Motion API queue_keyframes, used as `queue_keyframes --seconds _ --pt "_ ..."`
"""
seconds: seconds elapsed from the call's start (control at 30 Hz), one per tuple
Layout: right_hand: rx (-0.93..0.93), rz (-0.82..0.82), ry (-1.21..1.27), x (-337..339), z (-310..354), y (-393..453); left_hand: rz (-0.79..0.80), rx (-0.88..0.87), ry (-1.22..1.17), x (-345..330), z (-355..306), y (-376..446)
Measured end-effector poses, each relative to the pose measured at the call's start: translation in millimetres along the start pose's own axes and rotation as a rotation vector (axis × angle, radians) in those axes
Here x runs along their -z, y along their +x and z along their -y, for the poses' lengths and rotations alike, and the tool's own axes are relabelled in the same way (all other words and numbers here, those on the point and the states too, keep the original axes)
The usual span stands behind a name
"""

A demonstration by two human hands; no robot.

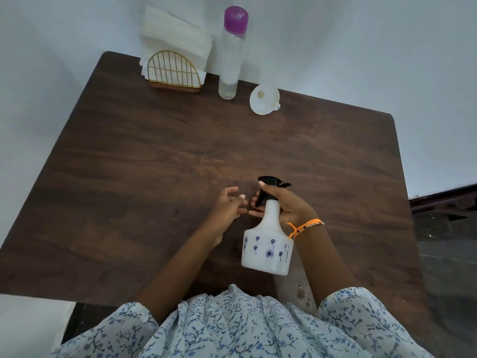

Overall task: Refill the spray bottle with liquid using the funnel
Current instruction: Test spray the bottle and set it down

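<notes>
A: Where does the refill stand, judging from this?

B: Barely begun, I'd say. The spray bottle [267,244] is low in the middle of the frame, held over the table [154,164], and its black spray head [271,188] looks to be still on the neck.

A: Who has hold of it?

B: The right hand [286,202] grips the neck just under the head, fingers curled round it. The left hand [229,202] sits just beside the head, to the left, fingers loosely spread and holding nothing.

A: And the funnel?

B: The funnel [264,99] lies untouched in the upper middle of the frame, well apart from both hands. Left of it stands the tall clear bottle [231,60] with its purple cap [236,20] on; there seems to be liquid in the bottom part.

A: So what's left?

B: Nearly everything, as I read it: take the head off, seat the funnel in the neck, uncap the tall bottle, pour, then close up. A napkin holder [174,71] with tissues sits upper left.
</notes>
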State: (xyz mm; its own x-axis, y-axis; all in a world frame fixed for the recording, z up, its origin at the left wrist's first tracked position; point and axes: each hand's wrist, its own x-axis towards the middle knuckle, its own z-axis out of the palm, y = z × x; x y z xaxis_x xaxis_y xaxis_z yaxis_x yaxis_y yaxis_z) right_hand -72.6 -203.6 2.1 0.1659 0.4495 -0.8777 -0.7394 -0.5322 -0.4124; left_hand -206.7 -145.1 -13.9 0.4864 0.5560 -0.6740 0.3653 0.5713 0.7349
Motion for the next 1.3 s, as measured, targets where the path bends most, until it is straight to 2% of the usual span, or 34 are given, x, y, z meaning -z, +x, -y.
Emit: queue_keyframes --seconds 0.27,0.57,0.73,0.87,1.03,1.3 --pt "0.082 0.019 0.017 3.2 8.4 -2.9 0.008 0.028 -0.001 -0.8 -1.3 2.4" --pt "0.608 -0.054 -0.111 24.8 69.0 -17.0 0.075 0.020 0.098 -13.0 -14.5 13.4" --pt "0.881 -0.122 -0.065 29.9 111.3 -10.1 0.111 -0.025 0.167 -26.9 -33.9 28.0" --pt "0.944 -0.231 -0.084 29.3 150.3 3.1 0.127 -0.062 0.206 -35.0 -58.3 41.4" --pt "1.002 -0.266 -0.233 26.2 202.8 23.5 0.087 -0.105 0.220 -43.9 -83.6 69.1" --pt "1.082 -0.154 -0.443 37.2 240.2 56.4 0.075 -0.107 0.179 -49.2 -98.3 91.2"
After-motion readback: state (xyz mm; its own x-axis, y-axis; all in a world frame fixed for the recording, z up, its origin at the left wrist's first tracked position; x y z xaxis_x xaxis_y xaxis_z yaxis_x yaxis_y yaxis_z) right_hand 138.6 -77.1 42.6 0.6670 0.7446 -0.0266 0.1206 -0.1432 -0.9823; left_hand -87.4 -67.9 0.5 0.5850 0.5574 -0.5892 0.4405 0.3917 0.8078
